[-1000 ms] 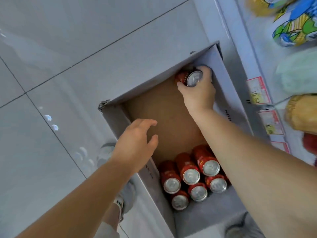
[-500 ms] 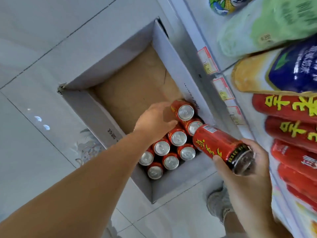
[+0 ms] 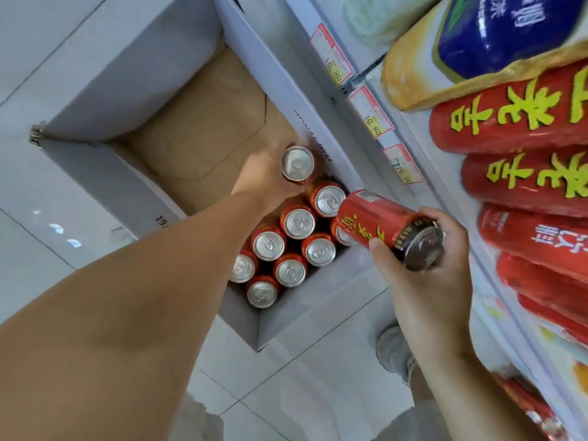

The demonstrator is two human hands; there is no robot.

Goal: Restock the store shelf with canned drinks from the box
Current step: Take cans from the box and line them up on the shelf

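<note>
Box [image 3: 127, 90] of red cans [image 3: 297, 222]; left fingers [image 3: 276, 151] round a boxed can [image 3: 297, 163], right fingers [image 3: 448, 221] round a raised can [image 3: 381, 222]

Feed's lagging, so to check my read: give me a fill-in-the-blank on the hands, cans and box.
1. The left hand grips a silver-topped can down in the ____.
2. The right hand holds a second can, its side coloured ____.
3. The loose cans in the box stand ____, tops up.
Missing: box; red; upright.
</note>
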